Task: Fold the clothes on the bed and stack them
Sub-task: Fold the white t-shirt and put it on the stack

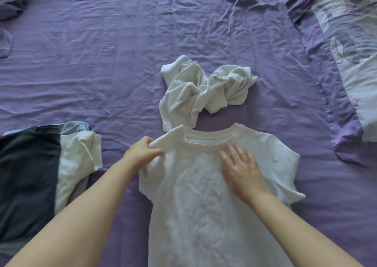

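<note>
So there's a soft white cotton t-shirt (195, 185) spread flat, collar up, in the lower middle of the frame on a wrinkly purple bedsheet (102, 62). The left hand (142, 153) pinches its shoulder seam, fingers curled round the fabric, while the right hand (241, 168) lies flat on the chest with fingers straight and spread. Just above the collar sits a crumpled white garment (200, 91). At lower left there's a stack of folded clothes (40, 170), dark navy on top; a floral purple duvet (346, 52) is bunched at upper right
</note>
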`<state>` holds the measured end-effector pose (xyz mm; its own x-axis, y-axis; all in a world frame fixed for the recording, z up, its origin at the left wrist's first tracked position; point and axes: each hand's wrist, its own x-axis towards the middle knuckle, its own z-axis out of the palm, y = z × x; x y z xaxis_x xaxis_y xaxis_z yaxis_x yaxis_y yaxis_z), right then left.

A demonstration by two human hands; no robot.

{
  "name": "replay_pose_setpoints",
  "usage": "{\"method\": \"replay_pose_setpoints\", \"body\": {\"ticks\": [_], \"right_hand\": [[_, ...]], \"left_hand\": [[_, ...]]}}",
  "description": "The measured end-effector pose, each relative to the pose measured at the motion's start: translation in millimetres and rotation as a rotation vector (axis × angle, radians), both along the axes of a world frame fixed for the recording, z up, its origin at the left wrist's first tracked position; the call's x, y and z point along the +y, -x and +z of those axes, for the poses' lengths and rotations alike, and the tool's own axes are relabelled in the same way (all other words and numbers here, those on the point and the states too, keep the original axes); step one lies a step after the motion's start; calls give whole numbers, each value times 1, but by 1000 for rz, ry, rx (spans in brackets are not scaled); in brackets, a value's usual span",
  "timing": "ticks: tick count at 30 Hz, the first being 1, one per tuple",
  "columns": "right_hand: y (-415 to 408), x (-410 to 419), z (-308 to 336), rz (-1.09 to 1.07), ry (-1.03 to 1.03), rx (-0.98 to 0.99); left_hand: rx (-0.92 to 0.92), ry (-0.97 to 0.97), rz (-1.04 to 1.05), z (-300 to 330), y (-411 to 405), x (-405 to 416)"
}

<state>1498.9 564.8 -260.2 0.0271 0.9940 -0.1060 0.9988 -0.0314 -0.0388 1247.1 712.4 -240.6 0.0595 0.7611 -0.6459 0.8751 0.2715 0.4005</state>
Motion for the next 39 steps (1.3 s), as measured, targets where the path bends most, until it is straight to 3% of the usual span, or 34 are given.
{"method": "replay_pose_setpoints", "body": {"ticks": [4,10,12,17,19,21,23,25,26,27,31,33,35,37,39], "right_hand": [[33,-33,-6,-58,63,51],[55,-56,2,-84,79,70],[58,-58,3,-73,80,66],[64,-57,2,-75,102,59],[67,-55,1,-56,117,55],[70,-51,0,-35,122,67],[73,-45,0,-18,116,87],[80,-37,0,17,115,118],[85,-32,0,53,131,140],[91,-27,-1,99,149,164],[116,6,-10,212,194,258],[128,22,-12,226,185,285],[136,40,-12,208,180,321],[138,60,-11,193,155,360],[138,83,-12,261,116,273]], "left_hand": [[-138,131,20,6,14,-17],[-540,42,219,29,16,-27],[-589,9,235,35,11,-28],[-348,-190,112,27,16,-17],[-397,-17,98,24,22,-10],[-390,202,-48,24,26,-5],[-178,291,-295,21,30,-5],[186,192,-495,16,38,-8],[266,114,-489,14,41,-10],[240,57,-424,11,43,-10],[-231,-43,16,13,46,-6],[-240,-98,64,8,50,-3],[-101,-141,-3,-1,56,-5],[-21,-64,-26,-9,66,-8],[-85,121,14,-11,75,-12]]}}
